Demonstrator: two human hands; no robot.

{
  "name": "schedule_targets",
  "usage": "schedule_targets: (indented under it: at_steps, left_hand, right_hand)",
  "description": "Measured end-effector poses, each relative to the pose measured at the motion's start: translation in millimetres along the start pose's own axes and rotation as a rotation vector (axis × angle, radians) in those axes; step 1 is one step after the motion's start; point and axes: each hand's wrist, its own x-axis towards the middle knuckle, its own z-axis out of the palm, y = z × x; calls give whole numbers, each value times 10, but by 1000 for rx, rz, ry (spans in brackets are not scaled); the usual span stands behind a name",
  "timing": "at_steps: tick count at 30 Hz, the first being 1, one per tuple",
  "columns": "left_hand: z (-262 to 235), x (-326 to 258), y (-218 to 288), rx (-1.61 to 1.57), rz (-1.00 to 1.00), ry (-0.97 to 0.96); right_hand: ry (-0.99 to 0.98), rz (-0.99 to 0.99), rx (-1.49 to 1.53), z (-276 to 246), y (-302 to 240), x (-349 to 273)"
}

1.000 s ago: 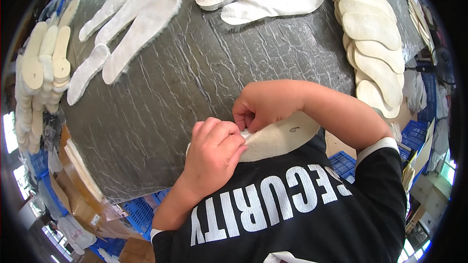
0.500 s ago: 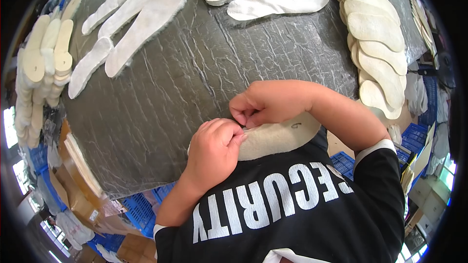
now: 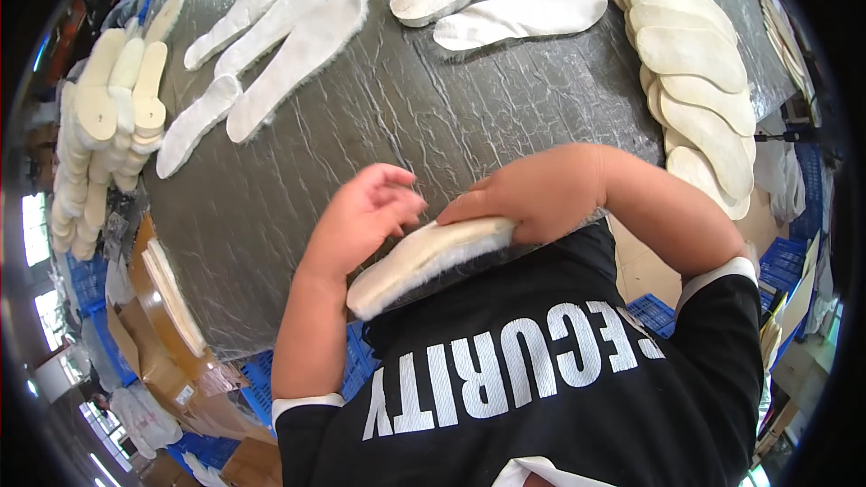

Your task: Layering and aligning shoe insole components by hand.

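Observation:
A cream insole (image 3: 419, 261) with white fluffy fleece along its near side is tilted up at the table's near edge, against my shirt. My right hand (image 3: 546, 191) grips its right end, fingers lying along the top edge and covering that part. Just above the insole's left half is my left hand (image 3: 365, 216), fingers loosely bent and apart, with nothing seen in them. Several white fleece pieces cut in insole shape, one of them a long piece (image 3: 298, 68), lie flat at the far left. Another white piece (image 3: 523, 13) lies at the far middle.
A dark, plastic-covered table (image 3: 280, 216) fills the middle. Overlapping cream insoles (image 3: 690, 59) run along its right side. Stacked fleece-backed insoles (image 3: 99, 108) stand at the left edge. Below are a cardboard box (image 3: 171, 379) and blue crates (image 3: 262, 383).
My left hand has let go of the insole and lifted away, its fingers opening. The insole has turned so its fleece side shows, with my right hand now on its right end.

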Motion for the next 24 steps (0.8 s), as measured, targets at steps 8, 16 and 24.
schedule_targets:
  at_steps: [8,16,24]
  left_hand:
    - [155,-399,48,867,957,246]
    - [276,-358,-157,992,1042,423]
    - [35,-439,-156,847,1014,412]
  right_hand:
    - [-230,26,347,-58,141,-48]
    - [-269,-32,474,131,224,-13]
    - [-261,7,483,162,197,-88]
